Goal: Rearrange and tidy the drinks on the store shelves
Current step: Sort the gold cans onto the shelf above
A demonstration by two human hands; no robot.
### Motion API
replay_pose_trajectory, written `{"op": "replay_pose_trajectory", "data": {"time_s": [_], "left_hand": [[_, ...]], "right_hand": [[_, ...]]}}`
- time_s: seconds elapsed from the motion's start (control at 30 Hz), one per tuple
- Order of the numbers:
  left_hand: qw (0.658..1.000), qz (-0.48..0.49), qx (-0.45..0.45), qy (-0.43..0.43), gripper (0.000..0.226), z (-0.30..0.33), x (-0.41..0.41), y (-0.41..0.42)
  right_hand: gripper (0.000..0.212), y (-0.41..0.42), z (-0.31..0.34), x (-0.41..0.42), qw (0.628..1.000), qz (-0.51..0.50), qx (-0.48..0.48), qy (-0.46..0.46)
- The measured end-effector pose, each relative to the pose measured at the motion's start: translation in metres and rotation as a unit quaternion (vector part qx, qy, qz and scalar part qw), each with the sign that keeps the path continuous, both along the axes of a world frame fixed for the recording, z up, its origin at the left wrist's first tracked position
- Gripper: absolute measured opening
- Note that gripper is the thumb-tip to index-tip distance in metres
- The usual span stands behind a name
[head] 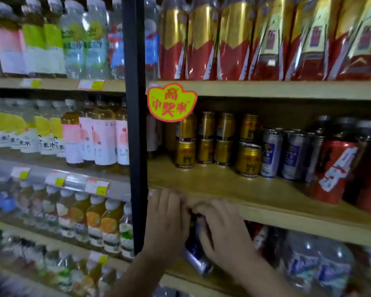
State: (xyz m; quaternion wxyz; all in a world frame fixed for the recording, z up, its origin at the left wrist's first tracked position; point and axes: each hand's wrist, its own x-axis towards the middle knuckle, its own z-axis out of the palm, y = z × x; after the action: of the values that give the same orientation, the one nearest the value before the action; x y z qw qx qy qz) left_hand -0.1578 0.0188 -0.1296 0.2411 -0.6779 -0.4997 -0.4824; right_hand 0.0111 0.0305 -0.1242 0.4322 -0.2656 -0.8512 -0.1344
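Here the wooden shelves (pixel 266 91) hold gold cans (pixel 248 159) above, and on the lower shelf (pixel 180 273) both hands work a blue-and-silver can (pixel 196 261). The right hand (pixel 221 230) curls round it; the left hand (pixel 165 219) rests alongside — its grip I cannot tell. Next, probably — stand it straight in its row.
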Motion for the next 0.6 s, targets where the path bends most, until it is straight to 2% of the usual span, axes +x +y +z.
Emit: {"op": "replay_pose_trajectory", "data": {"time_s": [0.07, 0.13, 0.2, 0.27, 0.3, 0.4, 0.5, 0.6], "left_hand": [[0.997, -0.006, -0.069, 0.031, 0.005, -0.038, -0.003, -0.008], [0.977, 0.031, -0.204, 0.047, 0.016, -0.076, -0.007, -0.004], [0.927, 0.099, -0.352, 0.081, 0.043, -0.102, -0.012, 0.005], [0.880, 0.145, -0.439, 0.111, 0.066, -0.117, -0.019, 0.014], [0.869, 0.158, -0.452, 0.124, 0.074, -0.122, -0.021, 0.017], [0.893, 0.163, -0.387, 0.160, 0.073, -0.123, -0.022, 0.023], [0.901, 0.206, -0.290, 0.250, 0.048, -0.123, -0.022, 0.029], [0.909, 0.206, -0.227, 0.281, 0.037, -0.118, -0.024, 0.031]], "right_hand": [[0.021, -0.011, -0.045, 0.008, 0.999, 0.014, -0.024, -0.034], [0.033, -0.010, -0.084, 0.006, 0.977, -0.079, -0.177, -0.086], [0.053, 0.002, -0.111, 0.002, 0.927, -0.177, -0.306, -0.128], [0.065, 0.015, -0.125, -0.004, 0.897, -0.193, -0.380, -0.119], [0.068, 0.020, -0.131, -0.005, 0.889, -0.184, -0.407, -0.101], [0.066, 0.027, -0.147, -0.001, 0.891, -0.170, -0.414, -0.067], [0.052, 0.025, -0.155, 0.023, 0.899, -0.151, -0.409, -0.045], [0.051, 0.017, -0.157, 0.065, 0.899, -0.175, -0.396, -0.067]]}}
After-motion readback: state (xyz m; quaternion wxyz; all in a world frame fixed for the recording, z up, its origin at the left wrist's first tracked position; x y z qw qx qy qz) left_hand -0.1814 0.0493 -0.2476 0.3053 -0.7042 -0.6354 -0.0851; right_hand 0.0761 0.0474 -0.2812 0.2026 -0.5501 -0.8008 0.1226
